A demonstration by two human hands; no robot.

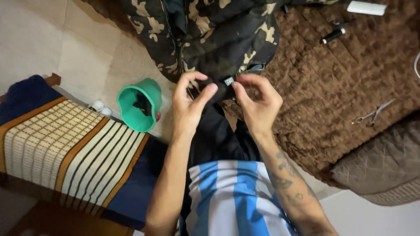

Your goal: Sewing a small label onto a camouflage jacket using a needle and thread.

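Left hand: the left hand point(189, 105) is raised with thumb and forefinger pinched on the dark inner fabric of the camouflage jacket point(205, 35), the other fingers curled loosely above the pinch.
Right hand: the right hand point(259, 102) mirrors it, thumb and forefinger closed on the same dark fabric just beside a small label point(228, 81) sewn to it; the remaining fingers arch over the pinch.
Label: it sits between the two sets of fingertips, nearer the right thumb, touching or almost touching it.
Jacket: it spreads away from the fingers on the brown quilted bedspread point(332, 83), its zipper running just past the left fingertips.
Beyond the right fingers: a pair of scissors point(374, 113) lies well apart on the bedspread; a black cylindrical object point(333, 36) and a white flat object point(366, 7) lie farther off.
Beyond the left fingers: a green bucket point(139, 105) stands near on the pale floor, beside a striped blanket point(65, 148).
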